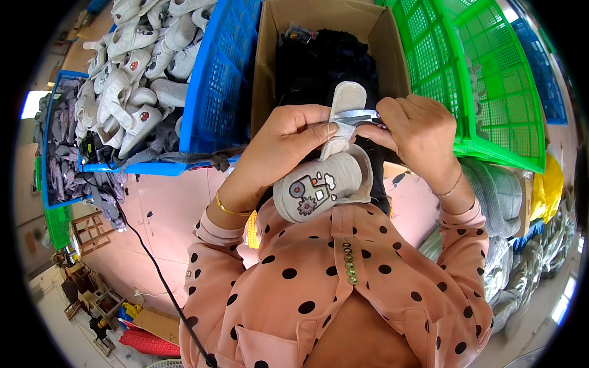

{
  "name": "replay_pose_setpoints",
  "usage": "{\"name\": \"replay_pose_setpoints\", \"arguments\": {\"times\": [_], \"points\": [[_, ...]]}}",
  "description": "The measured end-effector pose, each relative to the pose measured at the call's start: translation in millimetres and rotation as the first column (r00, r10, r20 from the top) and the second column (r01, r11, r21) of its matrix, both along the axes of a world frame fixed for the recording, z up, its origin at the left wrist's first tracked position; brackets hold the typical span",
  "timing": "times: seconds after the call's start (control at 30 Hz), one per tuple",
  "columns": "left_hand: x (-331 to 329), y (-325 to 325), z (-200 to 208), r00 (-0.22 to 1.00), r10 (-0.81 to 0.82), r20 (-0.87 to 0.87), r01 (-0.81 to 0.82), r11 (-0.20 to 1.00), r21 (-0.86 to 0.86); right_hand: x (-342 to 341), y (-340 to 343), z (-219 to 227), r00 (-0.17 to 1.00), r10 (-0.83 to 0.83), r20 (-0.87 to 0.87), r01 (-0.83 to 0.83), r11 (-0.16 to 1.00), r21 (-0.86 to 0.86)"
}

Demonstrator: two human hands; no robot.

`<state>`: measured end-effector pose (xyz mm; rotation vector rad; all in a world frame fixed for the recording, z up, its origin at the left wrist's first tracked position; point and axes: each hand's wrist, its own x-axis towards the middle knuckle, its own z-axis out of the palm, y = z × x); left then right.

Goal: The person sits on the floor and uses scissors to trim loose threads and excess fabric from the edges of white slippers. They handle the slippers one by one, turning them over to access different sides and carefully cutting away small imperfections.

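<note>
L hand (279, 144) & R hand (420, 132) raised, fingers curled in tight grip

The scissors (359, 116) (blades only) show; handles hidden inside the right hand (417, 132).

Pink table (178, 208): blue crate (218, 92), cardboard box (270, 67), green crate (491, 92), black cable (153, 264).

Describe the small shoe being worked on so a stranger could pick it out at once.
Start at the open cardboard box between the blue crate and the green crate. Just below it, the left hand grips a grey baby shoe while the right hand holds small scissors at its raised strap. Unlike the white shoes heaped in the blue crate, it is grey with a tractor patch.
</note>
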<state>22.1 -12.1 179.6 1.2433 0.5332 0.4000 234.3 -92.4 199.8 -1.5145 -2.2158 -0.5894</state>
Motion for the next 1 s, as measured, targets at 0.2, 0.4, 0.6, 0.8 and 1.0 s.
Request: {"name": "replay_pose_setpoints", "arguments": {"times": [0.2, 0.4, 0.6, 0.8, 1.0], "points": [[10.0, 6.9, 6.3, 1.000, 0.019, 0.015, -0.019, 1.000, -0.005, 6.3, 9.6, 7.0, 0.999, -0.019, 0.032, 0.018, 1.000, 0.015], [14.0, 18.7, 10.0, 0.999, 0.047, 0.017, -0.047, 0.999, 0.019, 6.5, 21.8, 14.4, 0.994, -0.064, 0.087, 0.062, 0.998, 0.026], [15.4, 33.1, 8.9, 0.997, 0.074, 0.012, -0.074, 0.997, -0.001, 6.0, 40.8, 22.4, 0.995, -0.044, 0.094, 0.045, 0.999, -0.002], [15.2, 47.5, 14.6, 0.998, 0.061, 0.016, -0.060, 0.997, -0.056, 24.0, 66.0, 13.5, 0.881, -0.039, -0.472, -0.105, 0.956, -0.275], [17.0, 59.0, 10.8, 0.988, 0.151, 0.040, -0.154, 0.983, 0.096, 8.8, 73.4, -0.7, 0.404, -0.269, -0.875, -0.439, 0.782, -0.443]]}}
